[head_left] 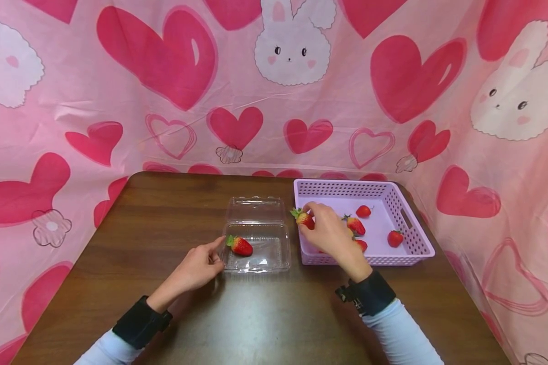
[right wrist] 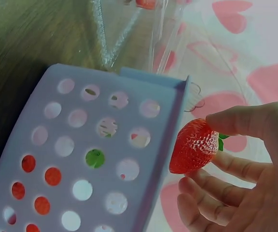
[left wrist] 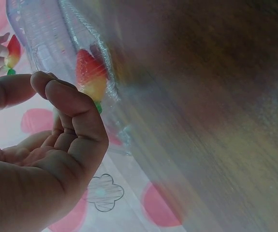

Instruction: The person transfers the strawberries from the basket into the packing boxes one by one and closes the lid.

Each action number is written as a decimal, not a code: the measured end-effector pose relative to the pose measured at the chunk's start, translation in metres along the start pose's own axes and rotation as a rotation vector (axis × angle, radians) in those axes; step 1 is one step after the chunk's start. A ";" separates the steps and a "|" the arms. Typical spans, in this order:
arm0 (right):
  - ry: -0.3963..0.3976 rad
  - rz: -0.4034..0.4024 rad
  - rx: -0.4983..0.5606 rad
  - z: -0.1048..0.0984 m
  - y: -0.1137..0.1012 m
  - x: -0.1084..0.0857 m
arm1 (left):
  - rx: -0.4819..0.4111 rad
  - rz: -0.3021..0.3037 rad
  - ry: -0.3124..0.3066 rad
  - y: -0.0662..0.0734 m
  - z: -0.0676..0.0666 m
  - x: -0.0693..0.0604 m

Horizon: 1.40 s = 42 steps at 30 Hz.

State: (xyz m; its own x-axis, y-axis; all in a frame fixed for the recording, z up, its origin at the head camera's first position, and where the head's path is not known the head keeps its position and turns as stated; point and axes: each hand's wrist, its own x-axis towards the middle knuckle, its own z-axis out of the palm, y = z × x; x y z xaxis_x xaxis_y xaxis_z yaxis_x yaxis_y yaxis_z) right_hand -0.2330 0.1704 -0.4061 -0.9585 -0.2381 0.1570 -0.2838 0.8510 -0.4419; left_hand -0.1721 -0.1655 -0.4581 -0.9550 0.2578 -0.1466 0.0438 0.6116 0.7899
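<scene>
My right hand pinches a strawberry between thumb and fingers, over the left rim of the lilac basket. In the right wrist view that strawberry shows red, with its green leaves toward the palm. A clear plastic clamshell box stands left of the basket with its lid laid back. One strawberry lies inside the box, leaves to the left. My left hand grips the box's left edge with thumb and forefinger; the left wrist view shows these fingertips close together at the plastic.
Inside the basket lie several more strawberries, including one at the back, one at the right and one near the middle. Everything stands on a brown wooden table. A pink curtain with hearts and rabbits hangs behind and at the sides.
</scene>
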 end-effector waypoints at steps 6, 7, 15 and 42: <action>-0.013 -0.028 0.009 0.002 -0.006 0.000 | 0.005 0.004 -0.001 0.000 0.000 0.000; -0.015 -0.034 0.015 0.003 -0.007 0.000 | 0.005 0.006 -0.003 0.000 0.000 0.000; -0.002 -0.101 0.042 0.009 -0.017 -0.001 | 0.004 0.016 0.003 -0.002 0.000 0.001; -0.064 -0.126 0.061 0.038 -0.038 -0.001 | -0.007 0.009 0.003 -0.002 0.001 0.000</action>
State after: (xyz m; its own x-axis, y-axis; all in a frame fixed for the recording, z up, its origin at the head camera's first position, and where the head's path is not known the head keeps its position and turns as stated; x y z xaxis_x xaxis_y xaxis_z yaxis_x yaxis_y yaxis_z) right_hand -0.2220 0.1203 -0.4227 -0.9144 -0.3724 0.1589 -0.4015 0.7830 -0.4750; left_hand -0.1717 -0.1656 -0.4604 -0.9553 0.2613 -0.1381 0.0504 0.6043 0.7951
